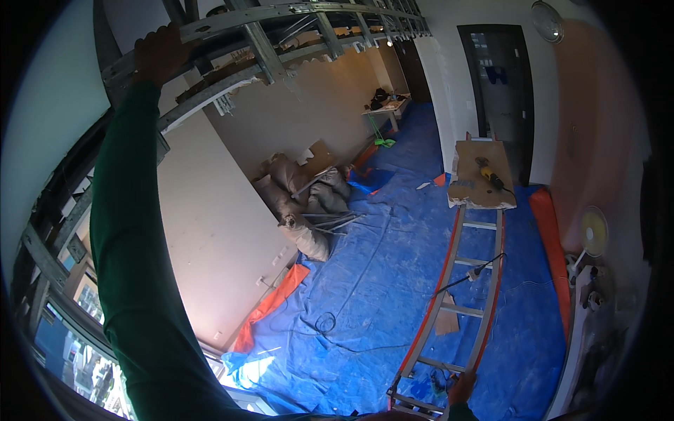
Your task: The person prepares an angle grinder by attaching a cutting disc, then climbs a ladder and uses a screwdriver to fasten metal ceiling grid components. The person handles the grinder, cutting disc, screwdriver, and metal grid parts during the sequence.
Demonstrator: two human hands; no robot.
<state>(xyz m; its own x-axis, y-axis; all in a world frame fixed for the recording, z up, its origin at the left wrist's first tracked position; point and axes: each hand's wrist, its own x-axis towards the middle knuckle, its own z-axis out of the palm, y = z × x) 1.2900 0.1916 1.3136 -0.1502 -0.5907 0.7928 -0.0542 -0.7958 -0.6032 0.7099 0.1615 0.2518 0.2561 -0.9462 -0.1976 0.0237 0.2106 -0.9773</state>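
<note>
Dull silvery metal forms the overhead frame (258, 46), met by matt green cloth in a sleeve (133, 224). Below, a blue tarp (379, 281) of wrinkled plastic carries a soft sheen, turning glossy where bright light strikes, beside creased orange sheeting (277, 300) that also looks plastic. The ladder (461, 309) shows smooth grey metal with red edging; the board (467, 156) on it looks matt and dusty, its front edge rough and crumbled, under a tool (493, 176) in yellow and black plastic. Crumpled sacks (286, 177) have a dull, wrinkled skin, the wall (214, 245) a smooth, flat finish, the door (501, 102) a glassy pane, and the lamp (547, 22) a glossy surface
</note>
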